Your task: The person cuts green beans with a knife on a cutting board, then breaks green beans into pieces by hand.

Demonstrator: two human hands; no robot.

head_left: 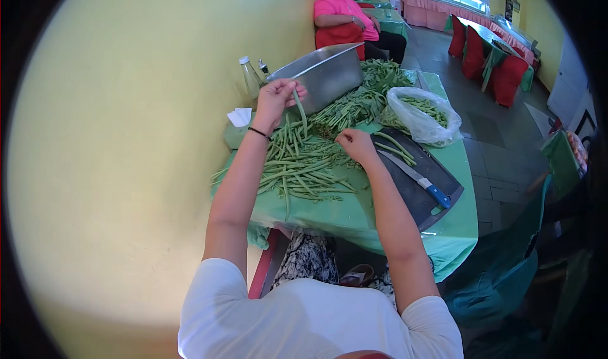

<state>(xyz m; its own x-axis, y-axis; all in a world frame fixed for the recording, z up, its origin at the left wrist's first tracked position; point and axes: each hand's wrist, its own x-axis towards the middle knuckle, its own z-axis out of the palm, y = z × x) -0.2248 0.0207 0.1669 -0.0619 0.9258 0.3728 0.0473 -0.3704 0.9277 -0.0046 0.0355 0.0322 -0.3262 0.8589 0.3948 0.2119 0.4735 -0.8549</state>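
My left hand is raised over the bean pile and pinches a green bean that hangs down from its fingers. Below it, many long green beans lie heaped on the green tablecloth. Close to the right side of the heap is my right hand, its fingers pressed together; what they hold, if anything, is too small to name. Beside that hand, a dark cutting board carries a few beans and a knife with a blue handle.
Behind the beans stand a metal pan, leafy greens and a plastic bag of cut beans. A glass bottle and white napkins are near the wall. A person in pink sits beyond the table.
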